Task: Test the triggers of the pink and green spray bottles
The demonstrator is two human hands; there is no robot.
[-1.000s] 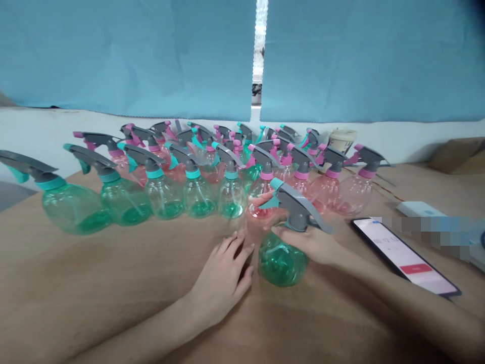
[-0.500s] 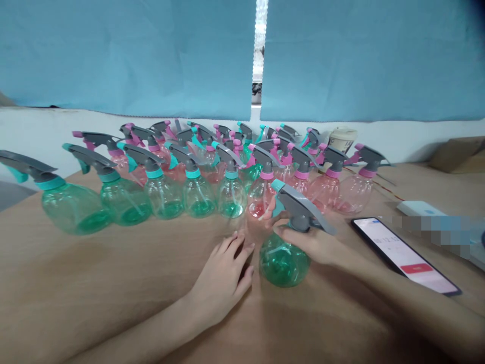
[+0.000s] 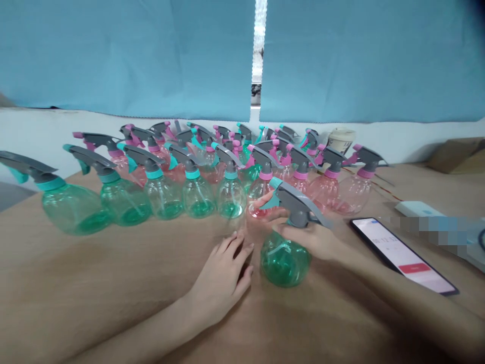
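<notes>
My right hand [image 3: 303, 237] is wrapped round the neck of a green spray bottle [image 3: 286, 265] with a grey head and a turquoise trigger. Its thumb crosses the near side of the neck, and a finger reaches forward by the trigger [image 3: 271, 201]. The bottle is upright and slightly tilted, close above or on the table; I cannot tell which. My left hand [image 3: 223, 278] lies flat on the tabletop [image 3: 125, 298] just left of the bottle, fingers a little apart, holding nothing.
Beyond my hands stand several green spray bottles [image 3: 199, 199] and several pink spray bottles [image 3: 354, 194] in rows. On the right lie a phone [image 3: 405, 255] with a lit screen and a white box [image 3: 420, 208]. A paper cup [image 3: 341, 141] and a cardboard box [image 3: 460, 155] are farther back.
The index finger of my right hand has curled in on the trigger and stretched out again, with the bottle shifting slightly. My left hand has stayed in place.
</notes>
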